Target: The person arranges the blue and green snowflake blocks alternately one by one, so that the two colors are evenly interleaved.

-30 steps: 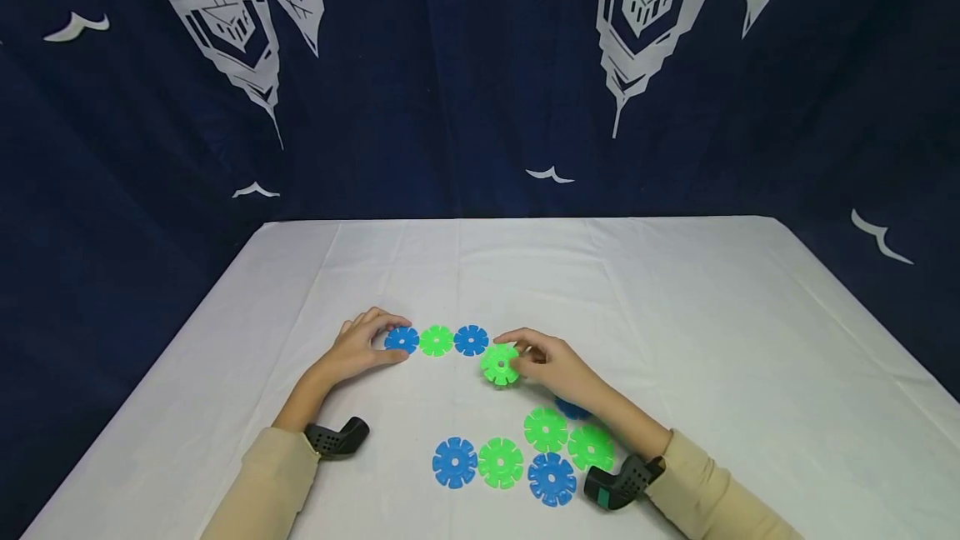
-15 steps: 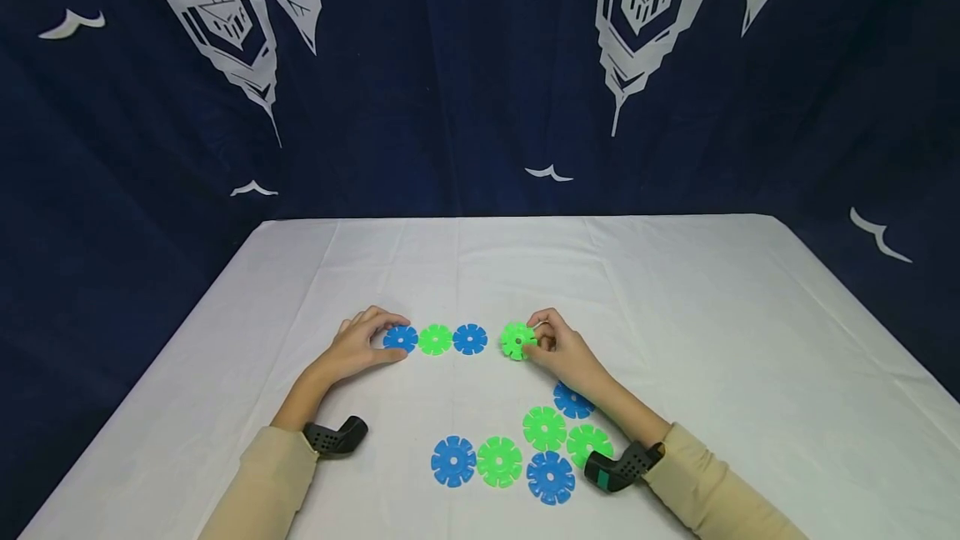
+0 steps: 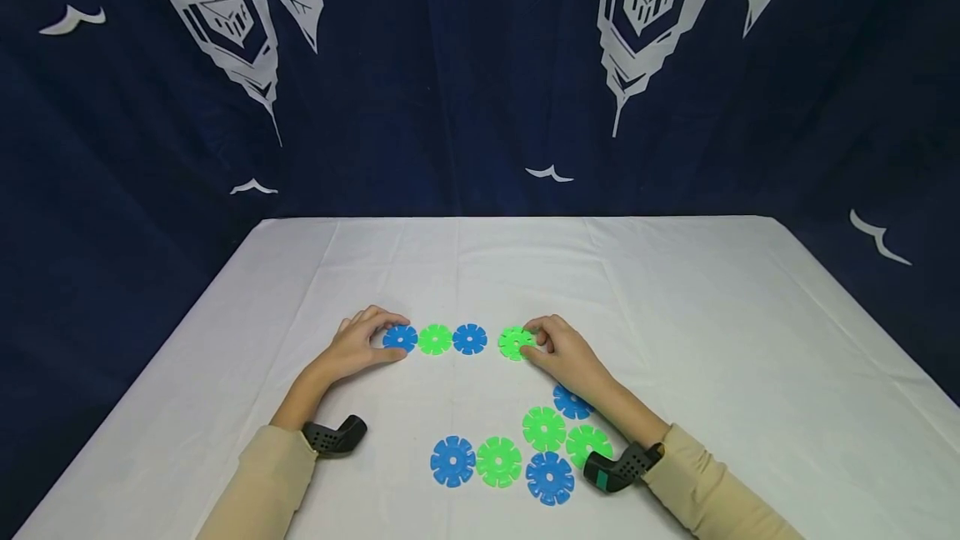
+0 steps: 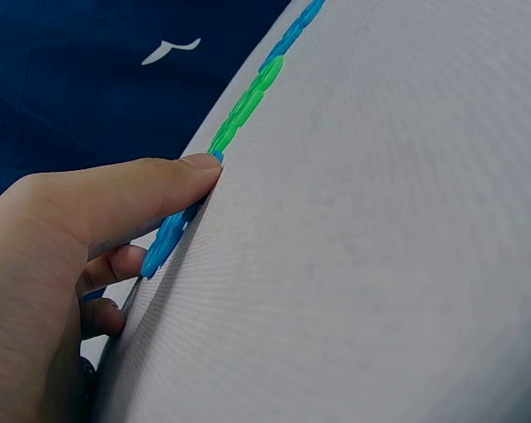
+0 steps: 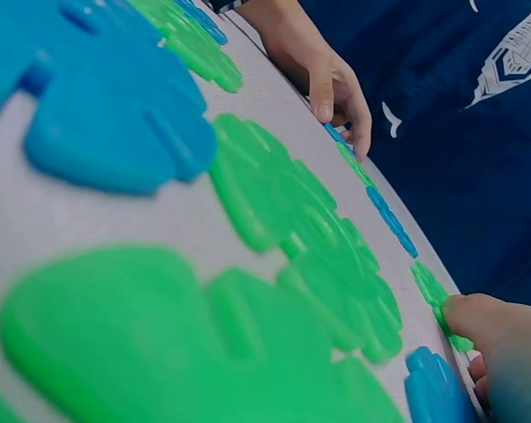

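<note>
The left hand (image 3: 358, 346) grips a notched round blue plastic disc (image 3: 400, 339), from which a notched round green plastic disc (image 3: 435, 339) and a second blue disc (image 3: 469, 339) run toward the right hand (image 3: 568, 356), which pinches a second green disc (image 3: 513, 343) just apart from them, six more discs (image 3: 544, 428) lying nearer the person than that hand.

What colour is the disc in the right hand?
The disc is green, clearest in the head view.

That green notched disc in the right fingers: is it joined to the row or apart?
Apart: in the head view, white tablecloth shows between the green notched disc and the blue notched disc left of it.
</note>
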A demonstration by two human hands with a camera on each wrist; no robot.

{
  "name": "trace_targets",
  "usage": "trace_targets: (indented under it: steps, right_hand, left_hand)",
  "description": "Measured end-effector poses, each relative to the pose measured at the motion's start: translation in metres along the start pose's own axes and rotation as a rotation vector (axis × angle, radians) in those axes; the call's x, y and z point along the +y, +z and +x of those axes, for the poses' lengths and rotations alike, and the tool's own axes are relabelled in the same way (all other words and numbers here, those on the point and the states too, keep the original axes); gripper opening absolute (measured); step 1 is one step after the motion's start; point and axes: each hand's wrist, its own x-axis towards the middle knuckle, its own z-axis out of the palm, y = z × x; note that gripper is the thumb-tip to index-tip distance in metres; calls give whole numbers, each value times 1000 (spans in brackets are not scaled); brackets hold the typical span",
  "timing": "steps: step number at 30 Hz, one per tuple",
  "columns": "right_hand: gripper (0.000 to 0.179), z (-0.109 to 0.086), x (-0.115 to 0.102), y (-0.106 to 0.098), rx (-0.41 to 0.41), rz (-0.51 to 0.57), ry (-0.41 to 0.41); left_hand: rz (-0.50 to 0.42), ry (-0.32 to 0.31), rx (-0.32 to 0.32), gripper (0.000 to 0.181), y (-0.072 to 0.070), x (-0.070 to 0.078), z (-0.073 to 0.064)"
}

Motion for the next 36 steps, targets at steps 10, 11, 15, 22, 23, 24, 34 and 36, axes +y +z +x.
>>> trace_targets:
  steps: [10,11,15,22,23,24,34,36]
  right_hand:
    - [21,-5,-1,-1,12,-49,-109]
    - [15,-5,-1,-1,12,-65,-130]
    - [6,-6,-2,-1,10,-126,-171]
    - [11,-6,-2,-1,-8,-130,-154]
    - [12,-6,-2,-1,-11,-131,-155]
    - [14,-6,-2,-1,-13,-130,-156]
    - [24,-8,0,-1,-35,-178,-210]
    - [25,-8,0,-1,-36,-183,-215]
  left_hand:
    - [4,-5,-1,45,-1,-1,0]
    - [4,-4,-1,45,-1,-1,0]
    - [4,6,-1,45,-2,-1,1]
    - [2,2,-1,45,-2,-1,0]
    - [3,0,0,45,-2,-1,0]
    - [3,-2,1,45,-2,0,0]
    - [5,-13,0,45,0,0,-1]
    - [10,-10,1,45,0,0,-1]
